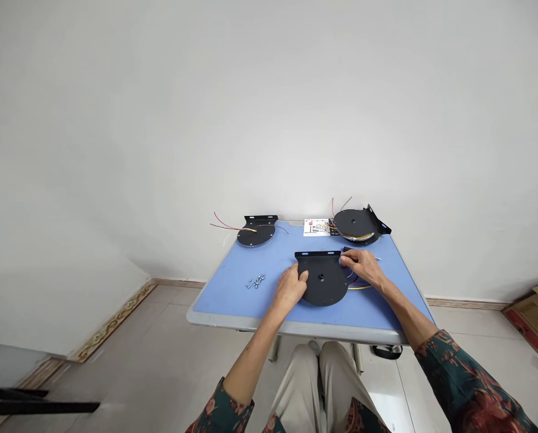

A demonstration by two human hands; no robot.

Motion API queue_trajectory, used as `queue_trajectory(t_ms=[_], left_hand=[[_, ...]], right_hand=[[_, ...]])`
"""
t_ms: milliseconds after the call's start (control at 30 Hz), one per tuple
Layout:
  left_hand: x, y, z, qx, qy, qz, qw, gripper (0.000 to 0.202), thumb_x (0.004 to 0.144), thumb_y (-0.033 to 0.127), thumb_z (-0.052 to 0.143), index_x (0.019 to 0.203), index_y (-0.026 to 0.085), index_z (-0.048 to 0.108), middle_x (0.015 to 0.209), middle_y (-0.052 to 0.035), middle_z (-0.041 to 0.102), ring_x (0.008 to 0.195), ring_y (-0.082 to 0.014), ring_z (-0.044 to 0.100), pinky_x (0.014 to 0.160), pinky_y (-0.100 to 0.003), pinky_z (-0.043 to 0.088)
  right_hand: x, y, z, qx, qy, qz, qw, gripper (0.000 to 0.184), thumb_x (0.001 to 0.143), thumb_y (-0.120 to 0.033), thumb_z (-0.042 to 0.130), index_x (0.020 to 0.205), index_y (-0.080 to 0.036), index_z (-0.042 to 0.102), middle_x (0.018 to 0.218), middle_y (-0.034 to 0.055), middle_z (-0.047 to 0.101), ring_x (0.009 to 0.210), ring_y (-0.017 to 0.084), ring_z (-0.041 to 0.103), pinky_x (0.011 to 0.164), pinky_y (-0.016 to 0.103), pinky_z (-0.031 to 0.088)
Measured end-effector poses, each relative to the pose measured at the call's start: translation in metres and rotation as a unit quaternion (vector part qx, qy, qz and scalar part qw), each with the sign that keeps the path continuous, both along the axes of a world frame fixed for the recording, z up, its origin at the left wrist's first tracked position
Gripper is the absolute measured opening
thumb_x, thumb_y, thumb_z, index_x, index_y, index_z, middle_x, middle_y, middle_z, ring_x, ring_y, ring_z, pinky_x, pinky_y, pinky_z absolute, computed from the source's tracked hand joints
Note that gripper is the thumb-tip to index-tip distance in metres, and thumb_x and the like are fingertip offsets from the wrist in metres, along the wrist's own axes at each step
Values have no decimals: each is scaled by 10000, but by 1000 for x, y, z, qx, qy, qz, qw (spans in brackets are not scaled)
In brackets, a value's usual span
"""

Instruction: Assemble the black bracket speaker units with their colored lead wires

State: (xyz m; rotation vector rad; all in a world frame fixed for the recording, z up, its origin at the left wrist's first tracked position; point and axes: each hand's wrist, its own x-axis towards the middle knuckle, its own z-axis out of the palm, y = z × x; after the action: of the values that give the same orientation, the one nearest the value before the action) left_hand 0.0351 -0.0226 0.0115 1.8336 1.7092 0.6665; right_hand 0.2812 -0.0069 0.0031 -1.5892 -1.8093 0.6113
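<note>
In front of me on the blue table lies a round black metal plate (321, 288) with a slotted flange along its far side and a small hole at its middle. My left hand (291, 285) grips its left edge, thumb on top. At the upper right corner, my right hand (361, 264) pinches the plate near the flange. Yellow, red and purple wires (359, 287) come out from under the plate's right side, beneath my right hand. What lies under the plate is mostly hidden.
Small silver screws (256, 281) lie loose left of the plate. A black disc unit with wires (256, 234) sits at the back left; stacked disc units (357, 225) are at the back right beside a printed sheet (316, 227). A cardboard box (534, 319) stands on the floor at right.
</note>
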Motion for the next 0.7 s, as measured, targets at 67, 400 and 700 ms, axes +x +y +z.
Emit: queue_trajectory(t_ms=[67,400,700], left_hand=[[3,-5,6,2,97,-13,995,385,983,268,477,1298,88,606,1261,-229,679,1223,-329,627,1012,-385,447],[5,-11,15,11,186,-34,982,451,1031,404,412,1341,142,608,1260,-194,636,1142,-317,659,926,-359,479],[-7,-15,2,62,49,-34,996,388,1001,407,486,1217,172,706,1116,-183,701,1097,-334,663,941,-356,457]], right_hand=[[-1,0,0,-22,22,-15,999,238,861,-325,560,908,-183,746,776,24,778,773,208,720,725,282,470],[-7,11,-3,-19,13,-48,999,215,793,-351,660,909,-178,713,662,12,721,687,210,682,657,291,465],[-9,4,-3,-17,295,-68,953,290,675,-440,721,724,-217,543,536,-33,583,505,147,554,464,246,395]])
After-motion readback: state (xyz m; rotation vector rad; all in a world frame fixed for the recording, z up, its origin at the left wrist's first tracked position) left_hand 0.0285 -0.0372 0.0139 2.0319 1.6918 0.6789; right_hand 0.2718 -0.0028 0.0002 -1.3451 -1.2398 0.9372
